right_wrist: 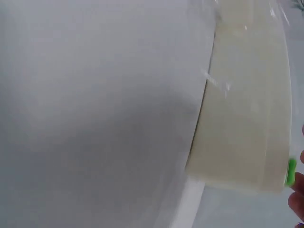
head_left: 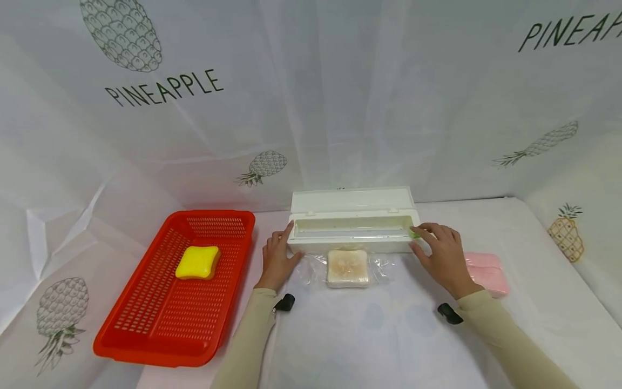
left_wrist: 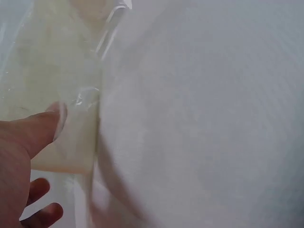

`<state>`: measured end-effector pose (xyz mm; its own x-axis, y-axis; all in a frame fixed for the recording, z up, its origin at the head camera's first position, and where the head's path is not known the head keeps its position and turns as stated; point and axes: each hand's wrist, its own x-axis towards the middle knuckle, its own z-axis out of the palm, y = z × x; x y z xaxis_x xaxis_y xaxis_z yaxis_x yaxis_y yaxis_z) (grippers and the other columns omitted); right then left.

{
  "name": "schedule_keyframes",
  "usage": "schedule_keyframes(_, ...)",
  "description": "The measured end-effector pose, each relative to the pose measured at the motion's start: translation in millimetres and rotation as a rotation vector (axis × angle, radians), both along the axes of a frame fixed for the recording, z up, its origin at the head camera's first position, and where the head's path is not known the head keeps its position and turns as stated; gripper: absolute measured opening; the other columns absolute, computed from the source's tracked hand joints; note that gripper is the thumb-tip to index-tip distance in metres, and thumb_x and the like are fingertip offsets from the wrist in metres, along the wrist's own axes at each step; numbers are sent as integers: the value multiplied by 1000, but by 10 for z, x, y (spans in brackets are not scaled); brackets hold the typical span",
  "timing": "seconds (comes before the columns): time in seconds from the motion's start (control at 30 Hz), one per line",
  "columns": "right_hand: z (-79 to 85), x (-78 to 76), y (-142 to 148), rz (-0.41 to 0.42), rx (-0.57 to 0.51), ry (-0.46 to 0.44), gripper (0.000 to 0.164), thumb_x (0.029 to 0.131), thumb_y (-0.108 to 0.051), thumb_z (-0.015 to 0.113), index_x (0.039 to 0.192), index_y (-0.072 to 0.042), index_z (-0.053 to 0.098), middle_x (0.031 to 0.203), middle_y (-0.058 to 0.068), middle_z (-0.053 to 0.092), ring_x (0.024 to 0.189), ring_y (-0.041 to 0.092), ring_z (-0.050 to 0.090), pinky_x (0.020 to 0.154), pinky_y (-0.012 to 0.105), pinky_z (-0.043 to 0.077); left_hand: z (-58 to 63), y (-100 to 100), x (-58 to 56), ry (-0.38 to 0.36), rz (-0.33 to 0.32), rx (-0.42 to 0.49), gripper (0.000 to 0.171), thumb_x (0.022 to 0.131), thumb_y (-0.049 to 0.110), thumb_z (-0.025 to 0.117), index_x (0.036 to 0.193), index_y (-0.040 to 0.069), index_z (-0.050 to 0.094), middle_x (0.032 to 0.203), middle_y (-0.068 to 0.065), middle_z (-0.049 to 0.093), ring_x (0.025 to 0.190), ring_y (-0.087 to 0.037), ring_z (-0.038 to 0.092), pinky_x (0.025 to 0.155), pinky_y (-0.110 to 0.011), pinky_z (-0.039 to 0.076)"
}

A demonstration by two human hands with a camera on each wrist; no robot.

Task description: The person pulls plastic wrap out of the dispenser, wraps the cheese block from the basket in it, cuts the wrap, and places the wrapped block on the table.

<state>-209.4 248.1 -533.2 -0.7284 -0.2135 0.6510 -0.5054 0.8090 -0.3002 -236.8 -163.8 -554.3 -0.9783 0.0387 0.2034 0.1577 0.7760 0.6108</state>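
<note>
A long white cling film dispenser (head_left: 357, 246) stands at the back of the table, its lid (head_left: 350, 200) raised. My left hand (head_left: 276, 259) grips its left end, thumb on the film-covered front wall in the left wrist view. At the opposite end, my right hand (head_left: 444, 256) pinches a small green slider (right_wrist: 290, 172), with the thumb low near the front wall. Clear film (head_left: 313, 268) comes down the front of the dispenser. A pale, rounded-square block (head_left: 347, 269) with a light brown top lies on the table, against the dispenser's front, with film showing on both sides.
On the left stands a red perforated basket (head_left: 225, 324) with a yellow block (head_left: 198, 262) inside. A pink block (head_left: 487, 274) lies beside my right wrist, partly behind it. White pineapple-print cloth (head_left: 340, 108) rises close behind the dispenser.
</note>
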Motion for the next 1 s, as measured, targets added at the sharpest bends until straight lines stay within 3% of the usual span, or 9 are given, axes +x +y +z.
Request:
schedule_keyframes(0.17,-41,-41,-245,77,61,23,55,75,-13,92,125,-1,72,121,22,65,108,47,58,95,61,39,28,7,66,46,16,58,92,86,11,87,165,19,39,145,-17,43,129,-37,43,107,-54,34)
schedule_keyframes(0.3,-46,-123,-364,76,80,65,41,78,-10,92,115,-4,76,114,17,66,104,42,59,94,58,42,56,42,145,154,-1,71,70,85,5,88,148,15,61,145,-16,42,131,-38,40,107,-55,33)
schedule_keyframes(0.43,-56,-164,-388,91,41,128,29,76,1,91,102,-4,79,101,13,68,94,38,63,86,54,46,83,82,209,299,-75,18,38,85,1,86,120,14,78,127,-12,52,121,-37,43,101,-53,33)
schedule_keyframes(0.53,-70,-168,-383,120,16,169,26,74,6,89,97,-2,80,94,12,69,88,36,64,79,49,48,93,102,238,369,-149,-6,25,86,-2,84,105,13,81,109,-7,58,109,-33,46,94,-50,32)
schedule_keyframes(0.63,-81,-155,-376,163,12,193,25,73,13,87,93,-1,80,92,12,69,85,35,65,77,47,49,109,107,265,349,-227,20,22,88,-6,79,100,12,82,98,-4,63,100,-28,50,90,-47,31)
schedule_keyframes(0.83,-114,-43,-309,322,52,215,46,63,25,83,99,-4,80,93,12,68,85,30,63,77,44,51,68,40,269,197,-322,112,31,91,-12,71,107,12,84,98,-3,66,97,-25,53,90,-43,31)
schedule_keyframes(1.0,-178,69,-203,431,103,188,57,60,27,78,104,-9,82,96,9,63,86,27,58,72,42,49,43,-57,274,146,-332,143,28,88,-16,72,83,10,83,96,-1,60,96,-24,50,91,-43,28)
